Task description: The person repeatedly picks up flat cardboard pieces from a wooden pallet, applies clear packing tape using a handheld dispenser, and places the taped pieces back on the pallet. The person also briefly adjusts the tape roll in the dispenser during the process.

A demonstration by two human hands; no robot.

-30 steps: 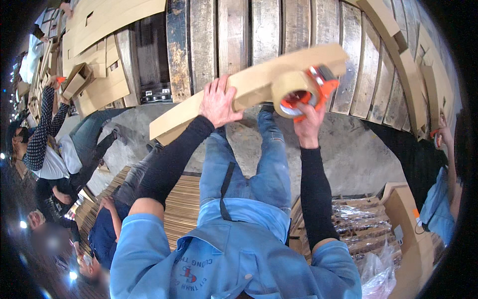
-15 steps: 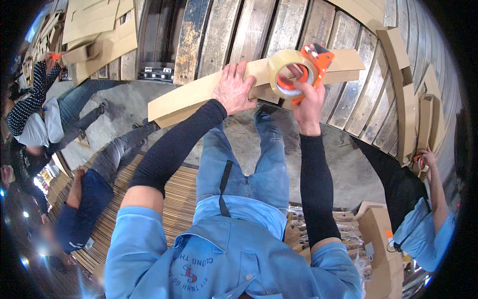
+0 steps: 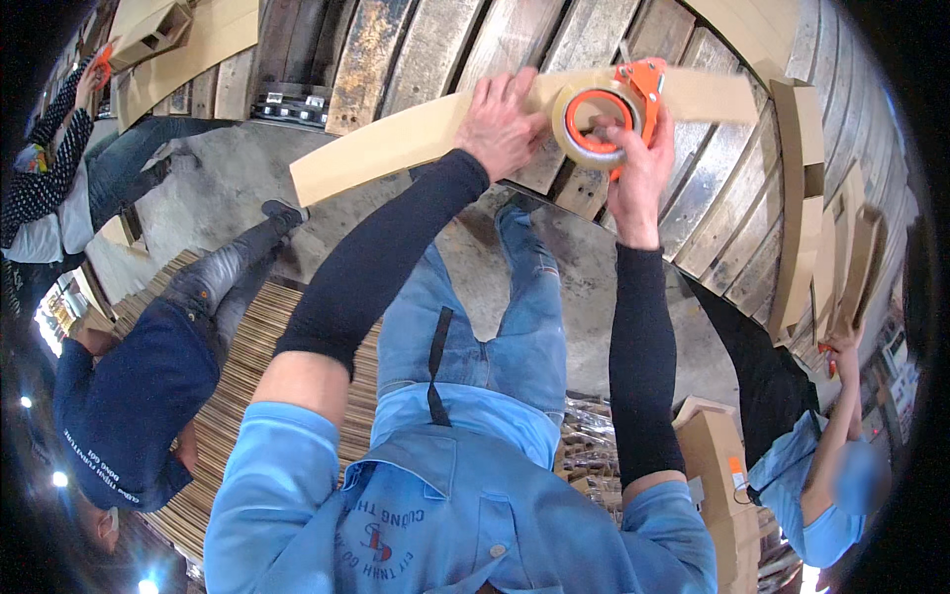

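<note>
A long, narrow piece of folded cardboard (image 3: 391, 148) lies across the near edge of the slatted wooden table, its left end jutting out over the floor. My left hand (image 3: 503, 124) grips it near the middle, fingers laid over its top and far edge. My right hand (image 3: 641, 173) is closed on an orange tape dispenser (image 3: 648, 84) loaded with a wide roll of clear tape (image 3: 572, 139). The dispenser is over the right half of the cardboard, close to my left hand. Whether tape is stuck to the cardboard I cannot tell.
Slatted wooden table (image 3: 515, 45) ahead. More long cardboard pieces (image 3: 798, 218) lie at the right, near a co-worker's hand (image 3: 844, 342). Another co-worker's sleeve (image 3: 74, 134) is far left, by cardboard sheets (image 3: 223, 45). A person in dark blue (image 3: 148, 416) is beside stacked cardboard (image 3: 262, 396).
The cardboard has rolled to show a broad face, and its right end has moved right. Both my hands have shifted right with it, the dispenser still in my right hand.
</note>
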